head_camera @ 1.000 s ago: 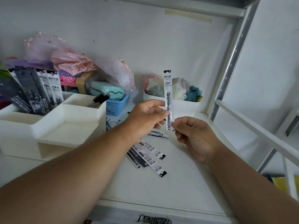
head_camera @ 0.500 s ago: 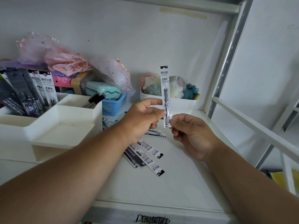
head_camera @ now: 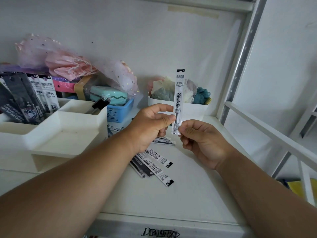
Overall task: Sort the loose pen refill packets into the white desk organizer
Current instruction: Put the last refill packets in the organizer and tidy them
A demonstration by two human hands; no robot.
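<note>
Both hands pinch one long clear plastic refill packet (head_camera: 178, 102) upright above shelf: left hand (head_camera: 151, 125) mid-low, right hand (head_camera: 202, 141) at bottom. More packets (head_camera: 158, 160) lie loose below; white plastic desk organizer (head_camera: 56, 129) at left w/ packets standing in it.

The left forearm (head_camera: 72, 191) covers the near ends of the loose refill packets (head_camera: 158, 162) on the tabletop (head_camera: 188, 194), so their number cannot be told. The left hand (head_camera: 149, 124) hides part of another packet (head_camera: 164, 140) behind it. The refill packets standing in the white desk organizer (head_camera: 68, 127) are cut off by the left edge. The black lettering (head_camera: 160, 235) at the bottom edge is cropped and unreadable. The small print on the held packet (head_camera: 179, 100) is too fine to read.
</note>
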